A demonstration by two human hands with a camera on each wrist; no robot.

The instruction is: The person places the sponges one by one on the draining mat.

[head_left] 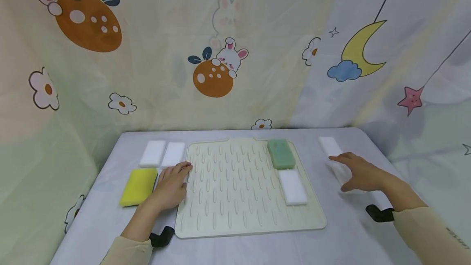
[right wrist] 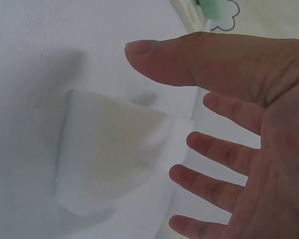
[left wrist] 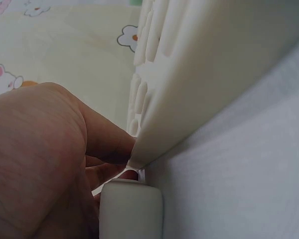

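Note:
A cream drying mat (head_left: 235, 199) with raised oval ridges lies in the middle of the table. My left hand (head_left: 171, 187) is at its left edge, and in the left wrist view the fingertips (left wrist: 124, 149) touch the mat's rim (left wrist: 154, 129). On the mat's right side sit a green sponge (head_left: 281, 154) and a white sponge block (head_left: 293, 187), one behind the other. My right hand (head_left: 362, 172) hovers with thumb and fingers spread over white sponge blocks (head_left: 330, 146) on the right. Its palm holds nothing, and a white block (right wrist: 114, 154) lies under the fingers.
Left of the mat stand two more white blocks (head_left: 152, 153) in a row, with a yellow sponge (head_left: 138, 187) in front of them. The table has a white cloth (head_left: 265, 250). A cartoon-printed curtain (head_left: 158, 72) hangs behind and at both sides.

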